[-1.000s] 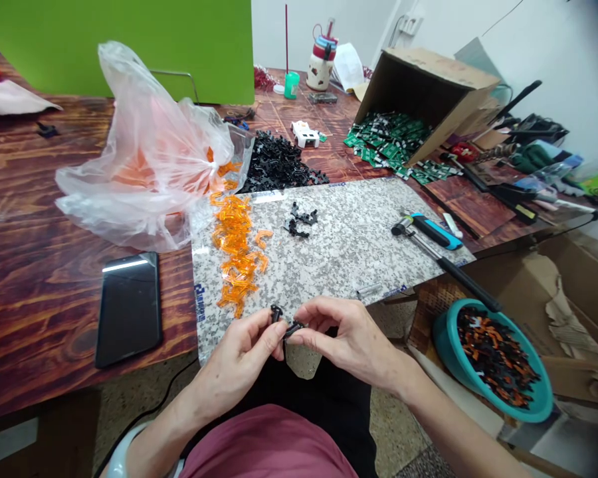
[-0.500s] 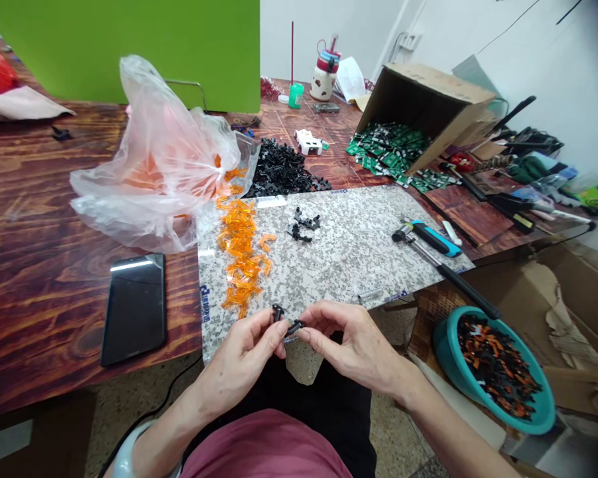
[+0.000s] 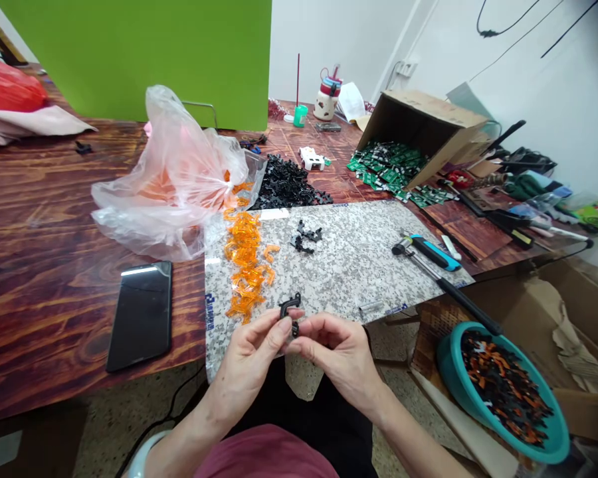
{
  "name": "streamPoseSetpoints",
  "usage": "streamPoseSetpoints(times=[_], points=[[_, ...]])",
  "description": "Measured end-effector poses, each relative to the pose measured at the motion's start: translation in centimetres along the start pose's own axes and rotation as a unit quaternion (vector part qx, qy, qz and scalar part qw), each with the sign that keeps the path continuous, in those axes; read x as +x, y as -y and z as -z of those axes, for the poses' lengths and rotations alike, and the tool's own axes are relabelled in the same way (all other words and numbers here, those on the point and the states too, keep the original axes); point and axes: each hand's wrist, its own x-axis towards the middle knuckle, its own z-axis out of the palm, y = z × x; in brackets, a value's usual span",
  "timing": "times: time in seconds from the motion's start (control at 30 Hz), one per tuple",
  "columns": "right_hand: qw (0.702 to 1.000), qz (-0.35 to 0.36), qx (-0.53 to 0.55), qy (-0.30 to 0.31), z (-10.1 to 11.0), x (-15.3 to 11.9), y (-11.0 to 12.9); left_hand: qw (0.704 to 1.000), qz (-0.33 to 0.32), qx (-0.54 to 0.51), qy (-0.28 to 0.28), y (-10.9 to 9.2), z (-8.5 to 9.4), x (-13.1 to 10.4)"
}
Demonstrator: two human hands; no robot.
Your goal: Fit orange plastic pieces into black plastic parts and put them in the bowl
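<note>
A small black plastic part point(image 3: 290, 305) is pinched between the thumb and fingers of my left hand point(image 3: 252, 352), just above the front edge of the speckled board point(image 3: 349, 265). My right hand point(image 3: 336, 355) closes its thumb and fingertips on the lower end of the same black part. Ahead of my hands, a few black parts point(image 3: 306, 238) lie on the board. Orange translucent pieces point(image 3: 244, 245) form a column along the board's left side. Behind the board is a heap of black parts point(image 3: 286, 182).
A plastic bag point(image 3: 179, 179) and a phone point(image 3: 140, 315) lie left. On the right are a hammer point(image 3: 446, 285), a blue-handled tool point(image 3: 434, 253) and a tipped carton point(image 3: 423, 126) with green boards. A teal basin point(image 3: 498, 425) of black and orange parts stands lower right.
The black part has turned more upright in my fingers, and its upper end now sticks up above my left thumb. The whole view has shifted slightly.
</note>
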Motion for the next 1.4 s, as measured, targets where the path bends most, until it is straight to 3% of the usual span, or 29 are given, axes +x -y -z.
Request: streamPoseSetpoints(times=[0.1, 0.2, 0.27, 0.37, 0.63, 0.8, 0.9, 1.07, 1.27, 1.4], points=[[0.998, 0.003, -0.069, -0.014, 0.8, 0.3, 0.6, 1.000, -0.009, 0.007, 0.002, -0.2, 0.3, 0.1], [0.990, 0.014, -0.135, -0.020, 1.6, 0.9, 1.6, 0.997, -0.005, 0.038, 0.072, -0.7, 0.5, 0.1], [0.988, 0.013, -0.152, 0.018, 1.6, 1.3, 2.2, 0.993, -0.002, 0.061, 0.100, -0.9, 0.4, 0.0], [0.989, -0.003, -0.134, 0.064, 1.2, 1.4, 2.5, 0.992, -0.022, 0.095, 0.080, -0.8, 0.4, -0.2], [0.992, 0.001, -0.115, 0.054, 0.7, 0.4, 2.3, 0.968, -0.135, 0.206, 0.044, 0.3, 0.5, -0.7], [0.969, 0.104, -0.221, 0.042, 0.3, 0.0, 2.6, 0.957, -0.182, 0.227, 0.010, 0.5, 0.3, -1.4], [0.968, 0.111, -0.219, 0.052, 0.0, 0.3, 2.6, 0.962, -0.164, 0.217, 0.003, 0.8, 0.6, -1.4], [0.962, 0.089, -0.233, 0.111, 1.3, 3.4, 2.4, 0.988, -0.075, 0.135, 0.002, 1.6, 1.1, -0.2], [0.898, 0.172, -0.399, -0.063, 4.8, 10.2, 0.7, 0.999, -0.026, 0.004, -0.021, 2.1, 1.1, 0.1], [0.879, 0.180, -0.437, -0.065, 5.6, 12.7, -0.6, 0.998, -0.015, -0.047, -0.033, 2.4, 1.3, -0.1]])
